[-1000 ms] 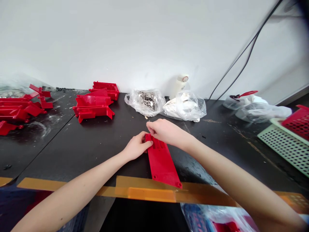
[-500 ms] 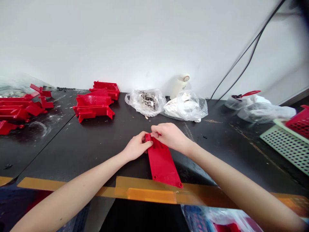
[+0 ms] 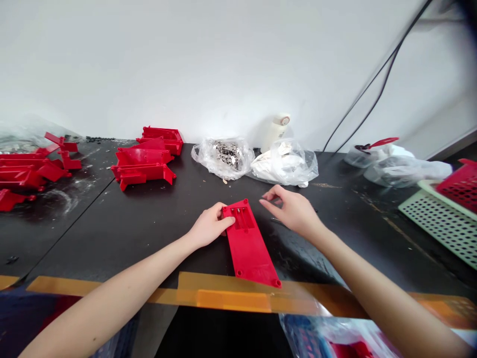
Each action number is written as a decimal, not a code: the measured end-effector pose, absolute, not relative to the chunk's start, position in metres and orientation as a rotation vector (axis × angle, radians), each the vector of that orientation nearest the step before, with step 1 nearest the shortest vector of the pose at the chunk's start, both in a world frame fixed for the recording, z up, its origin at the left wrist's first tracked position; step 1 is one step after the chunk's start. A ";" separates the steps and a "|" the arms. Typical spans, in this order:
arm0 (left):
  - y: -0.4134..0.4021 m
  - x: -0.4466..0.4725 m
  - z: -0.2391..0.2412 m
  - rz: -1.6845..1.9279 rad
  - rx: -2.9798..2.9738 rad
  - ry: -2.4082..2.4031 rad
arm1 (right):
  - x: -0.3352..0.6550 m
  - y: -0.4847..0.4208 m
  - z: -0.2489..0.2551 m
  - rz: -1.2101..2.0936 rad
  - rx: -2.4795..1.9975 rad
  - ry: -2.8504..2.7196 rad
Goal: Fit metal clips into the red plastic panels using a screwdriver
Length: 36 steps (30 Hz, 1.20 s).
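- The long flat red plastic panel lies on the black counter, with its near end at the front edge over an orange tape strip.
- The left hand grips the panel's far left corner.
- The right hand is open with its fingers loosely curled, just beside the panel's far end and not touching it.
- Red plastic housings sit near the back edge.

A plain white wall rises behind the black worktable, evenly lit
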<state>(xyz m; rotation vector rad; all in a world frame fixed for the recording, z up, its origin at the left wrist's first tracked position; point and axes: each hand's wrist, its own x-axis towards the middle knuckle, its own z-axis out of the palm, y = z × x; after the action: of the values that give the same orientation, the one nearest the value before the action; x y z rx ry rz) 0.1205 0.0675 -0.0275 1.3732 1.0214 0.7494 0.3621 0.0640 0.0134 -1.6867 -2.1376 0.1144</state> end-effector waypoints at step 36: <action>-0.044 0.079 -0.013 0.843 1.143 1.371 | 0.311 0.028 0.061 1.152 -1.071 -0.961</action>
<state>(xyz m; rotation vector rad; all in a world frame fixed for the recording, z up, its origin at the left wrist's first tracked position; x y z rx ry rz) 0.0793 -0.0441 -0.0126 1.1432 1.3708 0.8435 0.3108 0.0281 0.0615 -1.0708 -0.9613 1.1517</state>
